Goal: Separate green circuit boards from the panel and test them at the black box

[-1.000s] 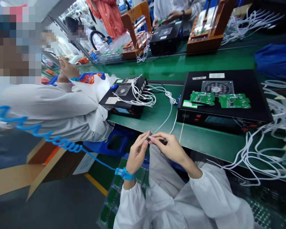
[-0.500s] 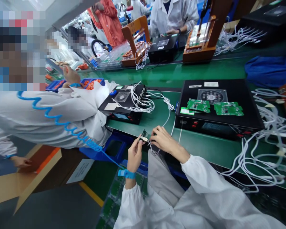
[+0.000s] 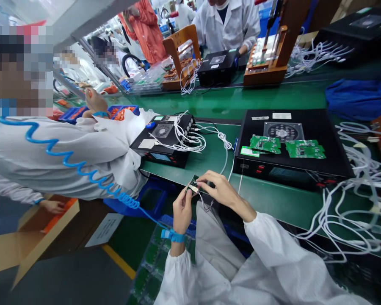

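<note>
A small green circuit board (image 3: 193, 181) is pinched between the thumb and fingers of my left hand (image 3: 182, 208), over my lap by the bench edge. My right hand (image 3: 220, 189) reaches in from the right, its fingers closed together at the board's upper right side. What lies between those fingertips is too small to make out. A white cable (image 3: 203, 202) with a pale tag hangs from the board below my fingers. A blue wrist strap (image 3: 172, 235) circles my left wrist.
Two green circuit boards (image 3: 305, 149) lie on a black test box (image 3: 336, 144) at right, with tangled white cables (image 3: 339, 228) beside it. Another black box (image 3: 149, 146) stands at left near a co-worker's sleeve (image 3: 92, 156). A tray of boards (image 3: 146, 271) is below my left arm.
My right hand has moved left, bringing its fingertips onto the board. My left hand has shifted slightly right and down, still holding the board. A co-worker's hand at lower left moved right into the box.
</note>
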`<state>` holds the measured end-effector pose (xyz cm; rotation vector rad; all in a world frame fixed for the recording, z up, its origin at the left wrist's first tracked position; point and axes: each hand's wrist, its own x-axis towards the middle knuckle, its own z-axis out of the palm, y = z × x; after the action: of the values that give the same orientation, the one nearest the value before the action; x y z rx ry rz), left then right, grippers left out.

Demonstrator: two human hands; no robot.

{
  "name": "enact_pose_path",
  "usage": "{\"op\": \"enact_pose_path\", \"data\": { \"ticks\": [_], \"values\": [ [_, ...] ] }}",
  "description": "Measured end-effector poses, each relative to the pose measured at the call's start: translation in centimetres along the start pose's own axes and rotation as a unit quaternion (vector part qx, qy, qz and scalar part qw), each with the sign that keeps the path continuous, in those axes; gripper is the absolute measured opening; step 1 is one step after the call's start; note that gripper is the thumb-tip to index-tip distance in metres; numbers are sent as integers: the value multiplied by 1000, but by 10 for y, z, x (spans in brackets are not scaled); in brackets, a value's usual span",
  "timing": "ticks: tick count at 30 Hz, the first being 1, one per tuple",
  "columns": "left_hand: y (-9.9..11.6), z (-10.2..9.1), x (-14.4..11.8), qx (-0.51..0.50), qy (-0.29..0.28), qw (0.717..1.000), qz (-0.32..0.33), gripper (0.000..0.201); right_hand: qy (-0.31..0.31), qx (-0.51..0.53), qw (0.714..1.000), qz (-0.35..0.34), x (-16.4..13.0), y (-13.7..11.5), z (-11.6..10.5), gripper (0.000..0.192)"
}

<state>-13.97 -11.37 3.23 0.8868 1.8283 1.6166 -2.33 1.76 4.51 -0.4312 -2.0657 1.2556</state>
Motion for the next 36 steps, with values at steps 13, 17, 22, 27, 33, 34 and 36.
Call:
{"op": "enact_pose_path", "data": {
  "ticks": [13, 17, 22, 27, 33, 34, 36],
  "values": [
    [4, 2, -2, -15, -6, 1000, -5, 41, 2, 13, 1000, 1, -3, 0, 2, 16],
    [5, 1, -2, -20, 0, 1000, -4, 40, 13, 29, 999, 1, -3, -2, 2, 14],
    [5, 3, -3, -19, 2, 1000, -1, 39, 22, 41, 999, -3, -3, -2, 3, 13],
    [6, 4, -3, -2, 14, 1000, 7, 41, 32, 54, 998, -12, -3, 0, 5, 12],
    [7, 0, -2, 67, 9, 996, 54, 38, 21, 80, 997, 11, 1, -1, 5, 10],
    [7, -1, -2, 80, 1, 995, 65, 37, 19, 89, 996, 22, 3, 0, 5, 10],
    [8, -2, -1, 103, -14, 991, 87, 36, 17, 107, 993, 47, 5, 1, 5, 11]
  ]
}}
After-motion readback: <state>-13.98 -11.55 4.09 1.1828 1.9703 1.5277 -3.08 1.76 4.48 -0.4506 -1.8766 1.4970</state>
